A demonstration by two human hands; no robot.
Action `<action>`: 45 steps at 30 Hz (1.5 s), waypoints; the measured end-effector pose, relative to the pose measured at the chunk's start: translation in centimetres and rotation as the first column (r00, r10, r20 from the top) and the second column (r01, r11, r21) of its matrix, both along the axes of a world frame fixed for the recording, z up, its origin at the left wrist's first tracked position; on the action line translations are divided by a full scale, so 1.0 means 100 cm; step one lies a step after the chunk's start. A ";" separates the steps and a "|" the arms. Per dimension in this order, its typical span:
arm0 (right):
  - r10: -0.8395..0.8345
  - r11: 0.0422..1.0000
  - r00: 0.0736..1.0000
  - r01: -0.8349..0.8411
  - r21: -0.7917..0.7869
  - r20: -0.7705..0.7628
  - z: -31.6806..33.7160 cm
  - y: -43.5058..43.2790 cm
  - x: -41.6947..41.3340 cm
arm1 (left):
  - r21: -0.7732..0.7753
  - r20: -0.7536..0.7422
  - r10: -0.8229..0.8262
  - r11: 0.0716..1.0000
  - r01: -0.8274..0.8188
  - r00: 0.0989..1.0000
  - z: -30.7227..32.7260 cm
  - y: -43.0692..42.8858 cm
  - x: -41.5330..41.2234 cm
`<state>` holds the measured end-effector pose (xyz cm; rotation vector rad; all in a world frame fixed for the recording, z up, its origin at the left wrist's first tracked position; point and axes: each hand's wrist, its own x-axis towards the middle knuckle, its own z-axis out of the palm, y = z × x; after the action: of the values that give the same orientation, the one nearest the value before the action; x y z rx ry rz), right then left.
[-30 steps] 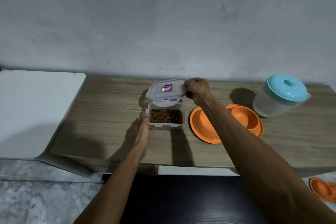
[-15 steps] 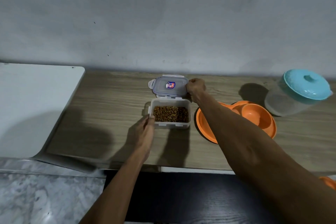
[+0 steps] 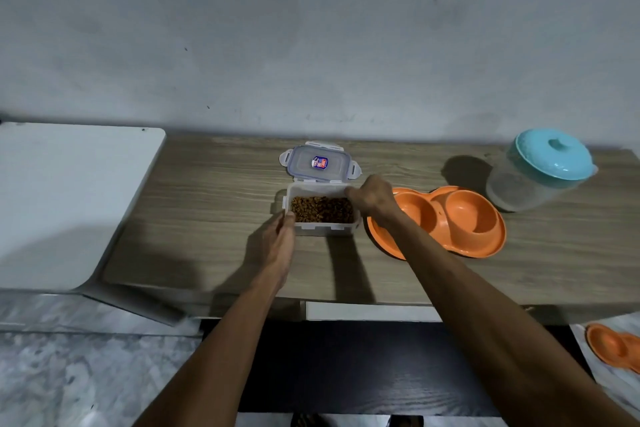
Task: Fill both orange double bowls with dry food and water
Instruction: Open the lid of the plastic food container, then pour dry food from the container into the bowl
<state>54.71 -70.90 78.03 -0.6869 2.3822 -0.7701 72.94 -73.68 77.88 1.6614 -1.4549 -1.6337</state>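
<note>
— Where is the dry food?

— In the clear food container, which stands open on the wooden tabletop. The brown pieces cover its floor. Its lid lies flat just behind it, sticker side up, touching or nearly touching the back rim.

— And the hands?

— The left hand lies against the container's left wall, fingers fairly straight along it and the thumb up at the near left corner of the rim. It touches rather than clasps. The right hand is over the container's far right corner, knuckles up, fingers bent downward. Their tips are hidden behind the hand, so I cannot tell whether they hold the rim, some food, or nothing.

— The bowls?

— One orange double bowl sits just to the right of the container, partly under the right forearm; both wells show bare orange plastic. The second orange double bowl is well to the container's right and nearer the camera, off the tabletop on a lower pale surface, cut by the frame edge.

— Anything else?

— A clear pitcher with a turquoise cap stands beyond the first bowl, farther right of the container. A white board lies to the container's left, beside the tabletop.
</note>
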 end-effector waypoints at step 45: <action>-0.255 0.889 0.966 0.249 -0.385 0.035 0.082 0.200 -0.121 | -0.309 0.360 -0.398 0.802 0.511 0.844 -0.011 0.104 -0.134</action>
<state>42.58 -50.86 86.26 -0.5368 2.3836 -1.3792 59.53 -63.33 76.83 1.4087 -2.3074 -1.2130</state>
